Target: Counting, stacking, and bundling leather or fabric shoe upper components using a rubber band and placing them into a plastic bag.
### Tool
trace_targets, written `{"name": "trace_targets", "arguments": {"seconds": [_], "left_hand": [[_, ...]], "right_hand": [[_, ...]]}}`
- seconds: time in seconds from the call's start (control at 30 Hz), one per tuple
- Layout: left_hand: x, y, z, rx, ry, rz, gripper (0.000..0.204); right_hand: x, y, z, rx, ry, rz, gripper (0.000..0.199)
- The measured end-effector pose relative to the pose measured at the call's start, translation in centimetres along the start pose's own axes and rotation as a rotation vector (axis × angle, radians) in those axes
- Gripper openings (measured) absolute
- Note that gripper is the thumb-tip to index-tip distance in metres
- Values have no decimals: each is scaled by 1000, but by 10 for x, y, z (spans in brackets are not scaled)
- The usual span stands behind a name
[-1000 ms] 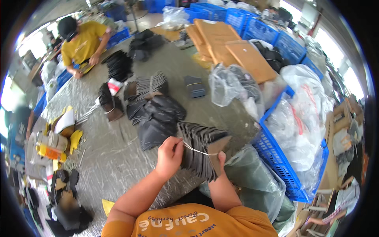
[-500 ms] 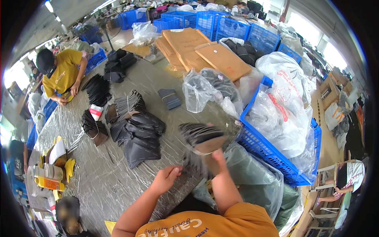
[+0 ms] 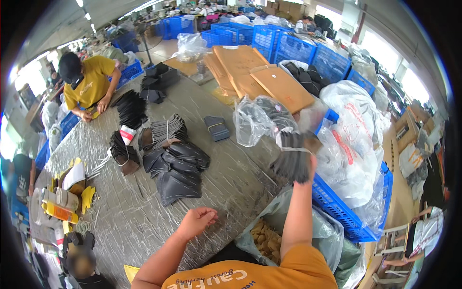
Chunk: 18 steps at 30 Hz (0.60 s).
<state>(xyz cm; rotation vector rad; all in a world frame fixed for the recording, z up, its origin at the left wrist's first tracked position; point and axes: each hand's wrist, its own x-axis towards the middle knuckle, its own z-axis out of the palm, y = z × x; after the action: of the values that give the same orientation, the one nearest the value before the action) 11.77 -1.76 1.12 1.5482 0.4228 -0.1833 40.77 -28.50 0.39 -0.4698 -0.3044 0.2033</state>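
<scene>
Dark grey, flat cut pieces make up the tied bundle that my right hand holds raised past the right edge of the bench, above the blue crate standing beside that edge. Right grip: fingers closed around the top of the bundle; the pieces fan downward from it. The hand itself is mostly hidden behind the bundle, so I cannot make out single fingers.

Left hand: hovers over the near part of the bench, fingers loosely curled, holding nothing. I cannot tell whether it touches the surface.

Ahead of the left hand, toward the middle of the bench, lies a loose heap of dark pieces. Just behind that sits a fanned bundle bound with a pale band, and a small flat dark stack lies to its right. A clear plastic bag with dark pieces inside rests at the right edge. Brown cardboard sheets are stacked at the far right corner.

Near the left edge stand a few tape rolls with yellow items around them. At the far left edge a person in a yellow shirt leans over the bench, both hands on it.

White filled bags sit in the crate. An open bag of tan pieces lies below my right arm, off the near edge.
</scene>
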Motion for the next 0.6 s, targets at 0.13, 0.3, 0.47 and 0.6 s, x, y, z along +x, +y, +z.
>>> {"name": "trace_targets", "arguments": {"seconds": [0.13,0.3,0.47,0.6], "left_hand": [[17,24,-9,258,101,178,40],[66,69,28,-50,237,647,92],[52,91,21,-333,-224,193,25],[41,73,-9,-522,97,133,31]], "right_hand": [[-58,-26,40,206,-442,326,89],[-105,-33,133,805,-548,841,75],[-101,-36,99,732,-510,608,71],[-89,-22,83,592,-255,331,64]]}}
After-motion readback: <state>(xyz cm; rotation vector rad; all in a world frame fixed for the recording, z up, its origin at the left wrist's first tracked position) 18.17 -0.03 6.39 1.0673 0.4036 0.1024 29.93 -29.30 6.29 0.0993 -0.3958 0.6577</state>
